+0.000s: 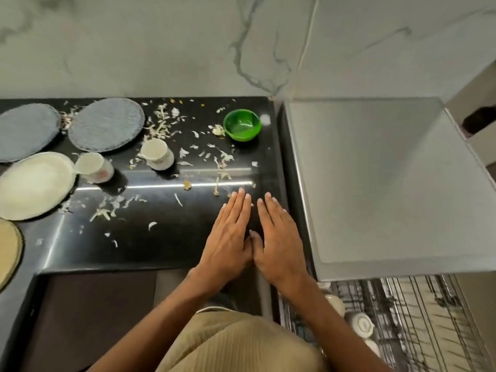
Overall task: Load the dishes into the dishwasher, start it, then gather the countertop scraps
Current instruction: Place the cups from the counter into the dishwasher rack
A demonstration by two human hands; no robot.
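Both hands, left [228, 237] & right [279, 237], flat on counter [161, 251], holding nothing; rack [402, 318] partly loaded, plates [35, 185], cups [157, 153], bowl [242, 124], scraps [161, 127] remain.

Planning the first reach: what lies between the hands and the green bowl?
In the head view, only loose scraps on black countertop lie between the left hand, right hand and green bowl.

The person has two bare hands, the left hand [228, 244] and the right hand [279, 244]; both arms are bare too, with no sleeves showing; no rings or watch can be seen; the fingernails are short and plain; lower down the person wears tan clothing [236, 345] with thin ribbed lines.
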